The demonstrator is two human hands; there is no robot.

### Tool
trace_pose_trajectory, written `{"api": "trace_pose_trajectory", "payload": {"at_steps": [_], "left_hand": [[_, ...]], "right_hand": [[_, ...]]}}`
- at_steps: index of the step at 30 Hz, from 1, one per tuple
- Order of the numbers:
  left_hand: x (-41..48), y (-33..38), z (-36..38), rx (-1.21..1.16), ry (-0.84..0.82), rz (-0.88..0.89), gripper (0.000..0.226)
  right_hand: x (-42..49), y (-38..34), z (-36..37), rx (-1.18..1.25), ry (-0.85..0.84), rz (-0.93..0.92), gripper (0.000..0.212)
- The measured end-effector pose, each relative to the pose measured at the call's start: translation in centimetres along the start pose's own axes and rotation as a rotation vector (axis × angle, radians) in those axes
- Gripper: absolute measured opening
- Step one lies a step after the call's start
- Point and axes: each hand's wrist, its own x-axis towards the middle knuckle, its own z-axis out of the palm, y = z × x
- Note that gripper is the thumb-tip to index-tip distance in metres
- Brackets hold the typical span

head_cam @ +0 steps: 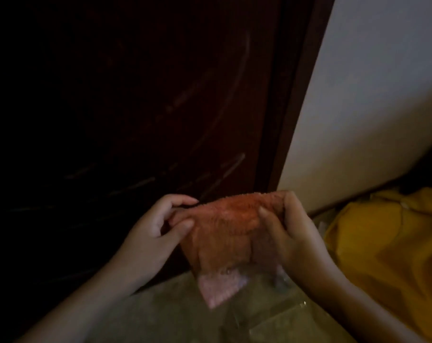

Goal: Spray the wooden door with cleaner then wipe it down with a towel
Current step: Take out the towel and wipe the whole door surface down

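Left hand [158, 226] is pinching the towel [227, 226] at its upper left corner, thumb on the near side, fingers curling over the top edge. Right hand [291, 233] is gripping the upper right corner, thumb pressing into the near face and fingers wrapping round the back. The 2 hands are holding the top edge stretched between them, and both forearms are coming in from the bottom of the view.

Towel is orange and fluffy. It is hanging down from the hands to a point, and the lowest corner is looking paler, pinkish. It is hanging just in front of the door [135, 107], near the door's bottom right corner. Cannot tell if it is touching the wood.

Door is dark brown and filling the left and centre of the view. Pale streaks [222, 169] are running diagonally across its lower part. The frame [291, 95] is standing along the door's right edge, with a light wall [371, 95] right of it.

Floor [173, 318] under the hands is showing a greenish tone. Something clear, like plastic [279, 280], is lying on it below the right hand, but it is too blurred to identify. A yellow cloth [395, 243] is lying at the right, next to the wall's base.
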Motion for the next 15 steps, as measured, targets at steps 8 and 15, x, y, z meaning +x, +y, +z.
{"api": "trace_pose_trajectory", "payload": {"at_steps": [8, 15], "left_hand": [[-6.3, 19.3, -10.6, -0.078, 0.342, 0.256, 0.019], [-12.7, 29.9, -22.2, -0.107, 0.503, 0.445, 0.018]], "right_hand": [[-1.4, -23.0, -2.2, -0.058, 0.028, -0.350, 0.013], [-5.0, -40.0, 1.0, -0.127, 0.026, -0.633, 0.016]]}}
